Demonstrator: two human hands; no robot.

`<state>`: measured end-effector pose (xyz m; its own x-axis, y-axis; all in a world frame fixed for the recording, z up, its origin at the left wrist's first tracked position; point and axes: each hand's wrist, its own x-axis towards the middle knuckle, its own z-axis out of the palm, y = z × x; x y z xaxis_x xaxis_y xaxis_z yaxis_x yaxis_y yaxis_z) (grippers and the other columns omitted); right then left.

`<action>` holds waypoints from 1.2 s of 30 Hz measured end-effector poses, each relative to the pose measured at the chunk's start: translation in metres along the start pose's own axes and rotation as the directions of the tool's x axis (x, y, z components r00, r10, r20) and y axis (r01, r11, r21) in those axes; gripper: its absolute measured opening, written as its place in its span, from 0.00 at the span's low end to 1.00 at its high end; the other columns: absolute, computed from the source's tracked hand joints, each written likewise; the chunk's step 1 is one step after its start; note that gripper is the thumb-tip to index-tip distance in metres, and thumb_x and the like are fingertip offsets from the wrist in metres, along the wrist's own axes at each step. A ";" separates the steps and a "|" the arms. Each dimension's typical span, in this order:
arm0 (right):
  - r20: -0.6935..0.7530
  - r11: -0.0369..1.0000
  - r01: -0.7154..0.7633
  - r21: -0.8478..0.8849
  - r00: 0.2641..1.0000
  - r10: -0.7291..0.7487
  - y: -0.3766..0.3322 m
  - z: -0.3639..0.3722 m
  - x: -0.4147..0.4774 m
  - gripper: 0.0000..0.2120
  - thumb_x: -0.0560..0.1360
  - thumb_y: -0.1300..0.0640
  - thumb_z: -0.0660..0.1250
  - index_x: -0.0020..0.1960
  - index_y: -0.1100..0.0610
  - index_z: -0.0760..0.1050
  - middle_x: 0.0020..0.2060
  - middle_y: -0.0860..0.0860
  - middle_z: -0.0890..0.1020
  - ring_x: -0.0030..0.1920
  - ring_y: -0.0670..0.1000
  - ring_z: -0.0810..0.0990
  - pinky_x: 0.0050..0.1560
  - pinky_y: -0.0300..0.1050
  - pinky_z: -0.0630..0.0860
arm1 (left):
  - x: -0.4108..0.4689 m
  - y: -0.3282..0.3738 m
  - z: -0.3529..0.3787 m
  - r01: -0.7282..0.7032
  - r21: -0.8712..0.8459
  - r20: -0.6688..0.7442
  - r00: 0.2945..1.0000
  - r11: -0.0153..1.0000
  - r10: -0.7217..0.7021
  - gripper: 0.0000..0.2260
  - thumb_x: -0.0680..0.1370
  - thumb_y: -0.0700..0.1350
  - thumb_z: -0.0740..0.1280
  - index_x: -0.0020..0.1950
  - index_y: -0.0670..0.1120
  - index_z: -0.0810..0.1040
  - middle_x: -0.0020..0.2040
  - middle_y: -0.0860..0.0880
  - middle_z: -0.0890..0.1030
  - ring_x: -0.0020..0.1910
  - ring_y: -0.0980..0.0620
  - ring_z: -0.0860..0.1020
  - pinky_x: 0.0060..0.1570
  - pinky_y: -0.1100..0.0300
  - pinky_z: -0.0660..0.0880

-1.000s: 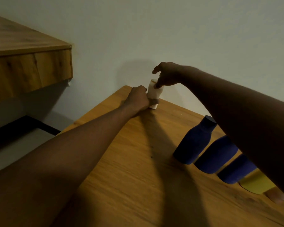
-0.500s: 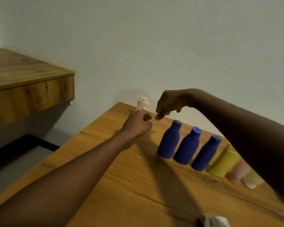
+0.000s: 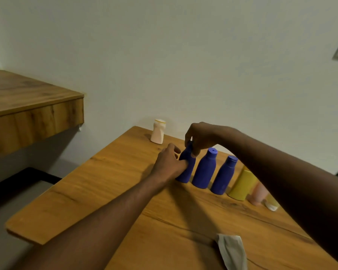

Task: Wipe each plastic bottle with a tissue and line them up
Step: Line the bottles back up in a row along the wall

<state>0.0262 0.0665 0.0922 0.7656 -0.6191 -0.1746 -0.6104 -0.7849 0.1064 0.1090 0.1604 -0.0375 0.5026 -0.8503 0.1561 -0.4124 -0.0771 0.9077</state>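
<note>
Near the white bottle (image 3: 158, 131), the left hand (image 3: 169, 164) is gripping the end blue bottle (image 3: 188, 171) by its body and the right hand (image 3: 200, 136) is pinching its cap, probably to lift it for wiping. The tissue (image 3: 232, 250) is lying farther off, unheld.

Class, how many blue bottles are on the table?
3. First blue bottle, held by left hand and right hand; second blue bottle beside it; third blue bottle next to the yellow bottle. None appears hidden.

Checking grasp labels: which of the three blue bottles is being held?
The end blue bottle, nearest the white bottle, alone is touched: the right hand pinches its cap, the left hand holds its body.
</note>
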 end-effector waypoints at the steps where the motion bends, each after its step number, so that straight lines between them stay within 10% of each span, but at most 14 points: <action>1: -0.007 1.000 -0.002 0.015 1.000 0.002 0.002 -0.001 0.002 0.18 0.68 0.56 0.79 0.56 0.51 0.82 0.46 0.47 0.80 0.47 0.49 0.77 0.44 0.42 0.72 | 0.003 0.000 0.001 0.000 0.001 -0.015 1.000 1.000 0.000 0.22 0.77 0.44 0.74 0.68 0.49 0.70 0.63 0.48 0.76 0.59 0.48 0.79 0.58 0.48 0.82; 23: -0.118 0.998 -0.032 0.047 0.992 0.038 0.030 -0.012 0.159 0.15 0.74 0.57 0.73 0.59 0.57 0.80 0.51 0.54 0.82 0.48 0.51 0.79 0.37 0.40 0.72 | 0.137 -0.069 -0.016 -0.022 -0.001 0.151 0.988 1.000 0.022 0.25 0.79 0.42 0.71 0.75 0.48 0.70 0.67 0.52 0.76 0.64 0.54 0.74 0.54 0.62 0.70; 36: -0.140 0.992 -0.039 0.122 0.989 0.056 0.042 -0.001 0.176 0.18 0.75 0.59 0.70 0.64 0.56 0.75 0.57 0.54 0.79 0.54 0.53 0.76 0.49 0.46 0.73 | 0.150 -0.076 -0.002 -0.023 0.065 0.160 0.987 0.998 0.012 0.29 0.78 0.42 0.72 0.78 0.47 0.67 0.70 0.48 0.75 0.68 0.50 0.74 0.59 0.58 0.71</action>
<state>0.1358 -0.0751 0.0670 0.7510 -0.6596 -0.0299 -0.6601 -0.7512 -0.0074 0.2177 0.0395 -0.0821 0.3696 -0.9235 0.1025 -0.4724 -0.0918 0.8766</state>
